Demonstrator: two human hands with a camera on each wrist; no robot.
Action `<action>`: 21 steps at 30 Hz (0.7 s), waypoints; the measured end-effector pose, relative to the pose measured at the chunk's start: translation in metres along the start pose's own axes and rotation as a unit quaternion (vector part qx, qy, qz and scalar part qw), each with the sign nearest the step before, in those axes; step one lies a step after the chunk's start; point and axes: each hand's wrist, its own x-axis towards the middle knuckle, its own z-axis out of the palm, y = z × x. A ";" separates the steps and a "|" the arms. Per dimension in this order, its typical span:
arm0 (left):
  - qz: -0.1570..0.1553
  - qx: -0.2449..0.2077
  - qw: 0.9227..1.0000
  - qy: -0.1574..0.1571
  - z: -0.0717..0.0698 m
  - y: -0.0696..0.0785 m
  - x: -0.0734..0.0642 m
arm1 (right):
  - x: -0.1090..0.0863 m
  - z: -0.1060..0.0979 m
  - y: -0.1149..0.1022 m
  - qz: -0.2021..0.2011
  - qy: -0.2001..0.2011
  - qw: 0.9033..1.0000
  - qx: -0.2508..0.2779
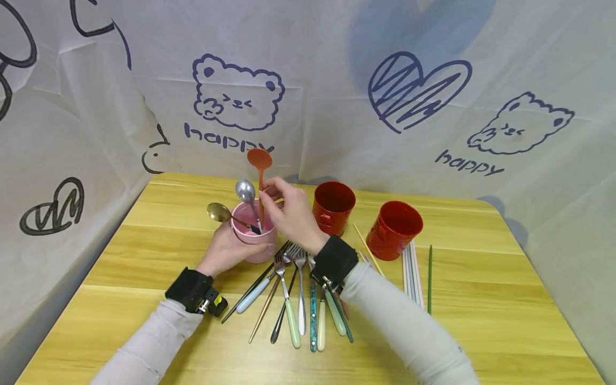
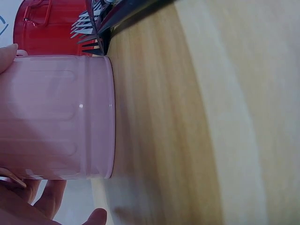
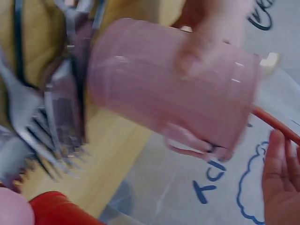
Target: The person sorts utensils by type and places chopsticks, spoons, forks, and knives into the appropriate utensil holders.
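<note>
Pale sleeve (image 1: 406, 326) nearest, the right hand (image 1: 291, 211) pinches the orange spoon (image 1: 260, 160) (bowl uppermost) upright in the pink cup (image 2: 51, 112), eleven o'clock from the forks (image 1: 301, 294); the left hand (image 1: 227, 250) curls snugly round that cup, seemingly to steady it.

There are two red cups (image 1: 334, 211), one pink cup (image 2: 51, 117) and, in it, three spoons (image 1: 246, 191).

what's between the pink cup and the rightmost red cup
In the head view, the right hand, the other red cup, then the upper end of a yellow stick.
</note>
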 end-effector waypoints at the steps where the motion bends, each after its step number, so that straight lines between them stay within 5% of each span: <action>1: -0.001 0.003 1.000 0.000 0.000 0.000 0.000 | -0.002 0.002 0.003 0.003 -0.013 1.000 -0.008; 6: 0.000 0.013 1.000 -0.001 0.001 0.002 0.002 | -0.015 0.007 0.014 0.039 -0.043 0.998 -0.015; 17: -0.001 0.007 1.000 0.007 0.002 0.003 -0.002 | -0.046 0.000 0.027 0.066 0.018 0.997 0.028; 21: 0.010 0.012 1.000 0.012 0.002 0.002 -0.002 | -0.056 -0.006 0.031 0.090 -0.014 0.996 0.023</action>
